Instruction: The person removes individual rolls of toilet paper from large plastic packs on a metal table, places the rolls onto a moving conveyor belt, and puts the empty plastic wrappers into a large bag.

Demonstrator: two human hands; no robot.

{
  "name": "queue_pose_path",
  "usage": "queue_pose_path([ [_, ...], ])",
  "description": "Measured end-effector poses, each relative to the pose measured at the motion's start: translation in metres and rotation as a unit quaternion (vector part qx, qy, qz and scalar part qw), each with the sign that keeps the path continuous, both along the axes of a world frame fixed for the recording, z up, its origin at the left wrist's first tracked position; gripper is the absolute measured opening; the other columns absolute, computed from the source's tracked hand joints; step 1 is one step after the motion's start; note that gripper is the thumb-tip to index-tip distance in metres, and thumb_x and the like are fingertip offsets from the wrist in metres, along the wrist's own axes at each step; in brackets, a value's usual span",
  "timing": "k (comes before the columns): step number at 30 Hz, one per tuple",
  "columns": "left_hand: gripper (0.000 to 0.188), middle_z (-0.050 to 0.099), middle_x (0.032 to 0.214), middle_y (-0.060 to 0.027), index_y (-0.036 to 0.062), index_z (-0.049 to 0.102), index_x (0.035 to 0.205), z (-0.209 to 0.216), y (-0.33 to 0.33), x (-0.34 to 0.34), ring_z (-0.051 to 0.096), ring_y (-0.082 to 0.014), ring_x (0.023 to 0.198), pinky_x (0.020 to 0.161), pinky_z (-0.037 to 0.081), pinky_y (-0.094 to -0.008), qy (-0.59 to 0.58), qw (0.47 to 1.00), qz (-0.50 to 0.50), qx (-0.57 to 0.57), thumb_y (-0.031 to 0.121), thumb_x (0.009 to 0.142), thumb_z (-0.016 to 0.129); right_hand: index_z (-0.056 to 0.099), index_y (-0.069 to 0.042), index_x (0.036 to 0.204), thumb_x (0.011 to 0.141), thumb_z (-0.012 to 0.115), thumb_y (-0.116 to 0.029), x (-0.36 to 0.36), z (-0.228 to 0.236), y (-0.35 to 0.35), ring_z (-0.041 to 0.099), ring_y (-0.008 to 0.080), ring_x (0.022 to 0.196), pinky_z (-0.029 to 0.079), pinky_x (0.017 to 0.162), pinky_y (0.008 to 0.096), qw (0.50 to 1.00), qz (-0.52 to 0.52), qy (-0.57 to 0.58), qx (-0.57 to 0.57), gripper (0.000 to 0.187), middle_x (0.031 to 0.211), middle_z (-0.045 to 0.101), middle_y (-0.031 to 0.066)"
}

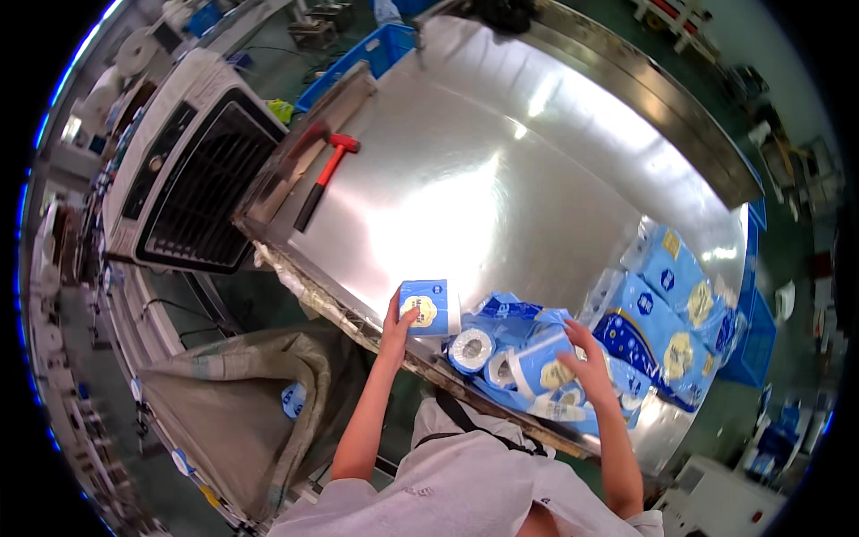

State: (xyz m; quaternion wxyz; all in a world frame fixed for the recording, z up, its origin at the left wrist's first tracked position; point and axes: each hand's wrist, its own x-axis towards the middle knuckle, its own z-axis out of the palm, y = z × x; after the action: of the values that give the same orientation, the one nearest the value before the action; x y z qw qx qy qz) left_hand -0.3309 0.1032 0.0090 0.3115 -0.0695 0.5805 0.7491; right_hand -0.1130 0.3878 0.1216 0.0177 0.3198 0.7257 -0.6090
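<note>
My left hand (394,324) grips a blue-wrapped toilet paper roll (434,300) at the near edge of the metal table (501,192). To the right, my right hand (586,362) has its fingers around another blue-wrapped roll (542,365). That roll lies over an opened blue plastic pack (514,309) with several rolls in it. A roll with its white end and core showing (472,350) sits between my hands, apart from both. Beyond my right hand, larger blue multi-roll packs (662,322) in clear and blue film lie on the table.
A red-headed hammer (333,174) lies near the table's left rim. Past that rim stands a white air cooler (192,170). A brown cloth sack (233,421), with a blue piece inside, hangs open at lower left. Blue crates (376,58) stand beyond the table.
</note>
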Motion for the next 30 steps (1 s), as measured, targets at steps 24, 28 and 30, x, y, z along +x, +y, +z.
queue_pose_path([
  [24, 0.079, 0.03, 0.149, -0.0234, -0.0023, 0.033, 0.143, 0.013, 0.045, 0.07, 0.032, -0.0376, 0.137, 0.112, 0.028, -0.0424, 0.267, 0.919, -0.16, -0.242, 0.032, 0.084, 0.072, 0.053, -0.017, 0.129, 0.089, 0.065, -0.04, -0.141, -0.066, -0.021, 0.058, 0.0256, 0.113, 0.054, 0.083, 0.0537, 0.877, -0.062, -0.2, -0.433, 0.047, 0.124, 0.06, 0.0077],
  [28, 0.07, 0.039, 0.143, -0.021, 0.0041, 0.045, 0.136, -0.001, 0.048, 0.093, 0.036, -0.036, 0.134, 0.109, 0.032, -0.0429, 0.462, 0.789, -0.273, -0.3, 0.033, 0.079, 0.074, 0.041, -0.012, 0.139, 0.095, 0.056, -0.041, -0.281, -0.025, 0.017, 0.054, 0.0295, 0.117, 0.048, 0.099, 0.0511, 0.837, -0.086, 0.171, -0.512, 0.055, 0.139, 0.044, 0.0158],
  [30, 0.071, 0.034, 0.147, -0.0203, 0.0084, 0.048, 0.136, -0.011, 0.051, 0.109, 0.03, -0.0381, 0.137, 0.111, 0.028, -0.0492, 0.491, 0.725, -0.337, -0.346, 0.033, 0.075, 0.075, 0.031, -0.01, 0.145, 0.092, 0.066, -0.027, -0.33, 0.037, 0.026, 0.039, 0.0366, 0.133, 0.043, 0.106, 0.0513, 0.731, -0.069, 0.268, -0.623, 0.066, 0.154, 0.006, 0.0223],
])
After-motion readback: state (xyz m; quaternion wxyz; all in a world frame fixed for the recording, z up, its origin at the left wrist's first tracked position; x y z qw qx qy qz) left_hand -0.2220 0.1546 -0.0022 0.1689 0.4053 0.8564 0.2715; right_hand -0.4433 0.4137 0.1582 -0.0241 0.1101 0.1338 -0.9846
